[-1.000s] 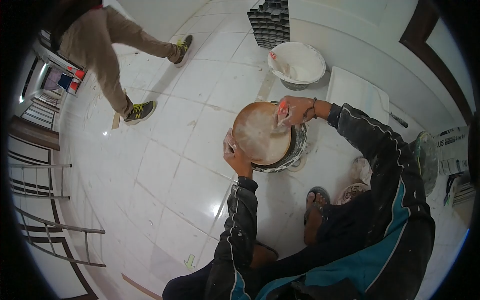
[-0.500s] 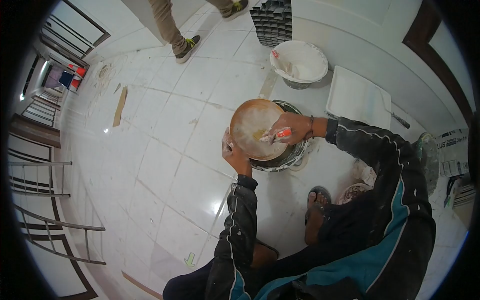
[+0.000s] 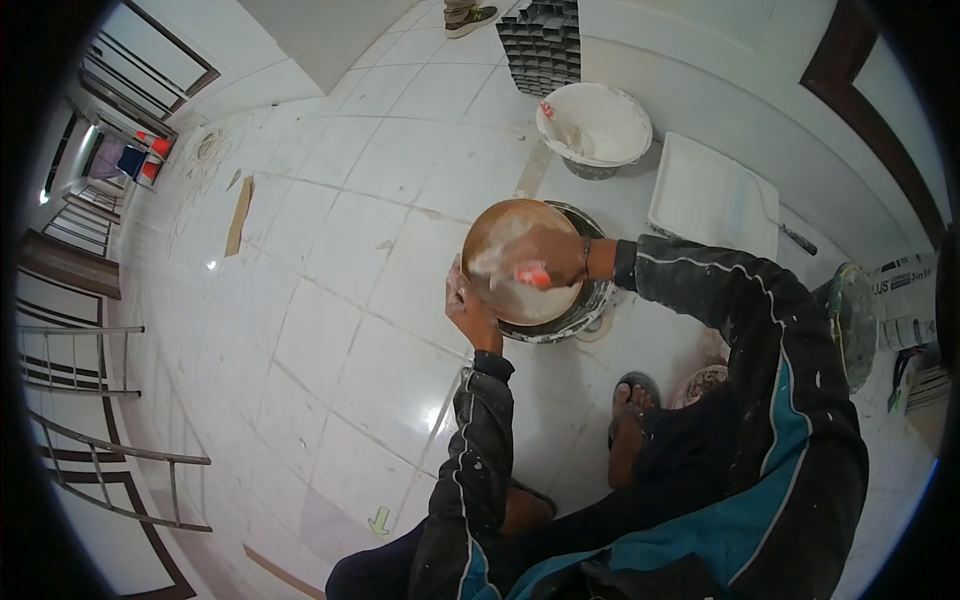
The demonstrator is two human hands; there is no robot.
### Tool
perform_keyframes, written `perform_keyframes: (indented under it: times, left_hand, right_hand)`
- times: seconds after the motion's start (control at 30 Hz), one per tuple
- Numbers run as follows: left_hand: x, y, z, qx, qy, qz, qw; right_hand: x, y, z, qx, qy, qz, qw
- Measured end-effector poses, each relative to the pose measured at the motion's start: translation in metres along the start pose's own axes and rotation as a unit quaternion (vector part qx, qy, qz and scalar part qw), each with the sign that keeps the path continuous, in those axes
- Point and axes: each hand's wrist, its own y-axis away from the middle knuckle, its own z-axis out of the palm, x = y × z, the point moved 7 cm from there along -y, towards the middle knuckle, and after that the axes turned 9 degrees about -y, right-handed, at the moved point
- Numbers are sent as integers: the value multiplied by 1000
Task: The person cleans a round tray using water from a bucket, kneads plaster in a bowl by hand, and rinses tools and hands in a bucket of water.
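Observation:
A round, wooden-rimmed sieve (image 3: pixel 476 222), dusty white inside, rests tilted over a dark, paint-smeared bucket (image 3: pixel 598 300). My left hand (image 3: pixel 472 308) is closed on the sieve's left rim, its fingers whitened with powder. Over the sieve's inside, my right hand (image 3: pixel 548 258) is closed around a tool with an orange handle (image 3: pixel 533 275). Motion blurs this hand, and the tool's working end cannot be made out.
A white-coated basin (image 3: pixel 596 125) stands beyond the bucket, beside a white tray (image 3: pixel 712 195) with a dark-handled tool. Stacked dark metal profiles (image 3: pixel 541 45) lean at the wall. A cardboard strip (image 3: pixel 240 215) lies on the tiles. Another person's shoe (image 3: pixel 470 21) shows at the top.
My right hand has moved left across the sieve with the orange-handled tool and is now blurred. My left hand stays on the rim. The other person has walked mostly out of view at the top.

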Motion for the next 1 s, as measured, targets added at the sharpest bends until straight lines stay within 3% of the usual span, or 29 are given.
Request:
perform_keyframes:
  times: [0.07, 0.1, 0.13, 0.2, 0.33, 0.43, 0.5, 0.63, 0.7, 0.83, 1.0]
  left_hand:
    - [1, 0, -2, 3, 3, 6, 1000]
    - [-2, 0, -5, 8, 44, -10, 999]
    - [-6, -1, -7, 13, 85, -25, 996]
    - [-10, -4, -7, 8, 85, -22, 996]
    - [-4, -1, -1, -1, 55, -14, 998]
    - [-4, -2, 0, 5, 51, -9, 999]
    - [-1, -2, -1, 4, 17, 5, 1000]
    - [1, -2, -2, 17, 24, 9, 1000]
    - [-3, -3, -4, 14, 48, -2, 999]
    - [-9, -5, -8, 28, 75, -13, 997]
    - [-4, -5, -8, 43, 40, -4, 998]
  right_hand:
    - [-7, 1, 34, -208, -168, 33, 963]
    - [-8, 2, 39, -239, -201, 56, 948]
    - [-10, 0, 35, -241, -201, 54, 948]
    - [-6, 7, 38, -389, -151, 105, 903]
    - [-8, -5, 13, -397, -206, 118, 887]
    - [1, -6, 10, -380, -146, 116, 906]
    - [-11, -21, -9, -206, -135, -6, 969]
    - [-1, -20, 0, -251, -11, -34, 967]
    - [24, -5, -15, -252, 25, 118, 960]
    - [29, 15, -27, -245, 70, 172, 952]
    - [10, 24, -30, -310, -4, 227, 923]
